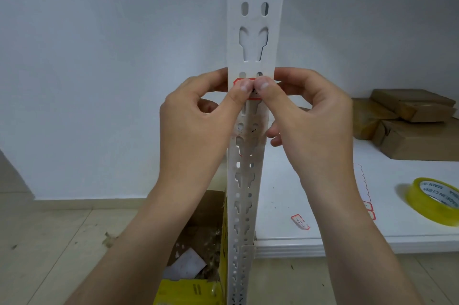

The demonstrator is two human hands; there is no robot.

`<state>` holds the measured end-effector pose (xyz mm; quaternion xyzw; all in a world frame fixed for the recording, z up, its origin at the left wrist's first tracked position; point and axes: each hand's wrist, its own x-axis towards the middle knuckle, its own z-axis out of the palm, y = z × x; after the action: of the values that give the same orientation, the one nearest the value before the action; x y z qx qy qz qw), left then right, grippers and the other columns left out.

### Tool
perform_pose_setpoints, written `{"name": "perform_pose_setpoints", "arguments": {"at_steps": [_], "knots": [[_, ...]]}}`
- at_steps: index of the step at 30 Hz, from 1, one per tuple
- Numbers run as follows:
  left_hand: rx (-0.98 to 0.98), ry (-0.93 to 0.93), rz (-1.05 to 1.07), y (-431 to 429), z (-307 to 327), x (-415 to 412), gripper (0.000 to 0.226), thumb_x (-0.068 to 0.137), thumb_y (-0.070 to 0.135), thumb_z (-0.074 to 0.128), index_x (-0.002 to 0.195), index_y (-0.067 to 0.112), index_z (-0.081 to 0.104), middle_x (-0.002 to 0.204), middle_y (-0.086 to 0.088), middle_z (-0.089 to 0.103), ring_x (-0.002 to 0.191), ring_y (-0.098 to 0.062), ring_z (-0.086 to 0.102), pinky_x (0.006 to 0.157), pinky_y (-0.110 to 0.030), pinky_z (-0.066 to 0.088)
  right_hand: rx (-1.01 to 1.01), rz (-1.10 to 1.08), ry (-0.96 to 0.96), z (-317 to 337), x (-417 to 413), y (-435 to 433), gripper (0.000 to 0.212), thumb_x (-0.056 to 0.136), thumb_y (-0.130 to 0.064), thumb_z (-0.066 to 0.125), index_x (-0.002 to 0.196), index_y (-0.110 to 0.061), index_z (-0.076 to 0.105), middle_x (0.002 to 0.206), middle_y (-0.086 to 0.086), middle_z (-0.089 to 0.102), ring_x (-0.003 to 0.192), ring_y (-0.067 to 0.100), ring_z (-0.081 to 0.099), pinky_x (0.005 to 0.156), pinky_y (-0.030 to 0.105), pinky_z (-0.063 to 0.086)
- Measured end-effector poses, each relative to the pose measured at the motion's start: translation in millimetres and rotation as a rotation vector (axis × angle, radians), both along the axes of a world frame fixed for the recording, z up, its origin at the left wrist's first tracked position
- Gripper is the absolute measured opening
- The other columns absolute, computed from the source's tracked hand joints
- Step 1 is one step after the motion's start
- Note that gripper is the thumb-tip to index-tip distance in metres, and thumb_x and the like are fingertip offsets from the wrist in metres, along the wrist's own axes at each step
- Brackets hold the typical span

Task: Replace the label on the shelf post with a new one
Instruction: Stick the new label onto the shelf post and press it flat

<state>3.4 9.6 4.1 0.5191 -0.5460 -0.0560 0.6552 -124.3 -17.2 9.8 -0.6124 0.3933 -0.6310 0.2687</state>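
A white perforated shelf post (255, 31) rises through the middle of the view. A red-bordered white label (242, 80) sits across its face at mid-height. My left hand (198, 121) and my right hand (313, 116) wrap the post from either side, and both thumbs press on the label, hiding most of it. Another red-bordered label (300, 221) with handwriting lies loose on the white shelf board (280, 190). A partly used sheet of labels (365, 193) lies beside my right forearm.
A roll of yellow-tinted clear tape (437, 199) lies on the shelf at right. Brown cardboard boxes (407, 123) are stacked at the back right. An open cardboard box (196, 242) with scraps and a yellow package stands on the tiled floor left of the post.
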Motion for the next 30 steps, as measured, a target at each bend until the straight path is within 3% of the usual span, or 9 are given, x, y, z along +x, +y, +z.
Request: {"name": "perform_pose_setpoints", "arguments": {"at_steps": [5,10,14,18,24,27,30], "knots": [[-0.015,0.001,0.015,-1.4,1.0,0.2,0.022,0.096,0.046,0.066,0.114,0.037,0.076,0.103,0.018,0.075,0.08,-0.021,0.072,0.068,-0.033,0.062,0.004,0.016,-0.015,-0.2,1.9,-0.8,0.025,0.09,-0.044,0.074,0.111,-0.029,0.073,0.093,-0.013,0.073,0.069,0.013,0.071,0.06,0.025,0.059],[-0.041,-0.014,0.027,-3.5,-0.6,2.8,0.023,0.099,0.043,0.064,0.115,0.034,0.077,0.098,0.016,0.075,0.078,-0.015,0.069,0.065,-0.022,0.058,-0.029,0.034,-0.018,-0.2,-0.5,-1.9,0.006,0.093,-0.038,0.073,0.098,-0.04,0.069,0.087,-0.016,0.072,0.058,0.009,0.067,0.054,0.021,0.055],[-0.01,0.003,0.027,-3.1,0.7,1.8,0.027,0.097,0.046,0.065,0.117,0.033,0.076,0.101,0.017,0.075,0.078,-0.017,0.071,0.065,-0.018,0.059,-0.039,0.022,-0.011,-0.7,0.0,-1.3,0.01,0.093,-0.04,0.073,0.103,-0.037,0.071,0.089,-0.018,0.072,0.059,0.009,0.067,0.053,0.018,0.054],[-0.013,0.02,0.004,-4.1,2.4,1.1,0.026,0.094,0.045,0.069,0.115,0.032,0.077,0.1,0.016,0.076,0.079,-0.019,0.073,0.07,-0.027,0.062,-0.052,-0.005,-0.005,2.1,0.3,-1.5,0.02,0.088,-0.048,0.075,0.103,-0.035,0.075,0.086,-0.018,0.073,0.066,0.007,0.069,0.06,0.022,0.057],[-0.021,-0.023,-0.013,-4.8,2.3,9.1,0.025,0.096,0.043,0.067,0.115,0.031,0.078,0.095,0.013,0.075,0.076,-0.013,0.065,0.064,-0.018,0.053,-0.063,0.048,0.017,4.9,-5.2,-3.1,0.009,0.089,-0.041,0.077,0.091,-0.044,0.069,0.084,-0.02,0.073,0.056,0.023,0.065,0.05,0.026,0.054],[-0.001,0.013,-0.032,-5.2,3.2,8.6,0.024,0.095,0.045,0.066,0.113,0.033,0.077,0.096,0.015,0.076,0.078,-0.015,0.069,0.068,-0.018,0.058,-0.079,0.049,0.024,5.4,-5.9,-4.3,0.009,0.089,-0.042,0.077,0.091,-0.045,0.069,0.084,-0.022,0.073,0.052,0.012,0.064,0.051,0.022,0.051],[0.01,0.035,-0.031,-6.0,4.1,6.4,0.029,0.092,0.048,0.069,0.114,0.031,0.078,0.096,0.017,0.077,0.075,-0.01,0.072,0.069,-0.016,0.059,-0.1,0.026,0.023,4.0,-4.9,-6.3,0.009,0.087,-0.046,0.078,0.093,-0.042,0.072,0.081,-0.023,0.072,0.058,0.002,0.065,0.061,0.024,0.055]]}}
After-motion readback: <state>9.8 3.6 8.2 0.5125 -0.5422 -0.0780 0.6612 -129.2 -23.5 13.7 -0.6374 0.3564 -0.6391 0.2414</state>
